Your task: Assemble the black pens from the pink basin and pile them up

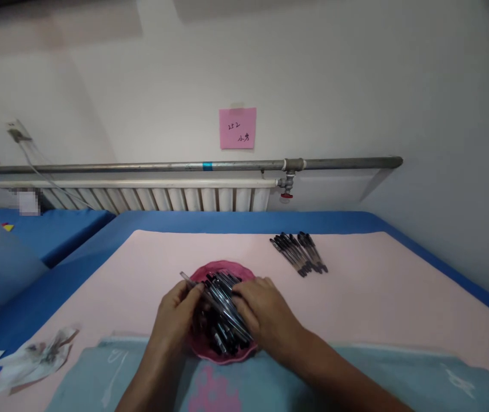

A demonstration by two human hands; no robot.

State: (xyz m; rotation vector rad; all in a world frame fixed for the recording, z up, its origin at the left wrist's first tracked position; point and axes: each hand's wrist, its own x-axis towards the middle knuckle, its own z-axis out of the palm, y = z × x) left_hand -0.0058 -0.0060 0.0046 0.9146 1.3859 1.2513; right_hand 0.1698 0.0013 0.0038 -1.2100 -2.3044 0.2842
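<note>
A pink scalloped bowl (222, 360) holds a heap of pens (227, 309) with clear barrels and dark parts. My left hand (178, 312) is closed at the bowl's left rim, thumb and fingers pinching a pen (187, 278) whose clear end pokes out past the fingers to the upper left. My right hand (265, 315) reaches over the right side of the bowl. Its fingers are curled together against the pens there, and what lies between the fingertips is hidden. To the far right of the bowl, several black-capped pens (298, 252) lie side by side in a fanned row.
The bowl stands on a pale pink table surface (141, 274) with blue edges, by a teal cloth (356, 372) at the front. Crumpled clear plastic (38, 357) lies at the left. Behind are a radiator (193, 197), a metal pipe (150, 167) and a red-handled valve (287, 191).
</note>
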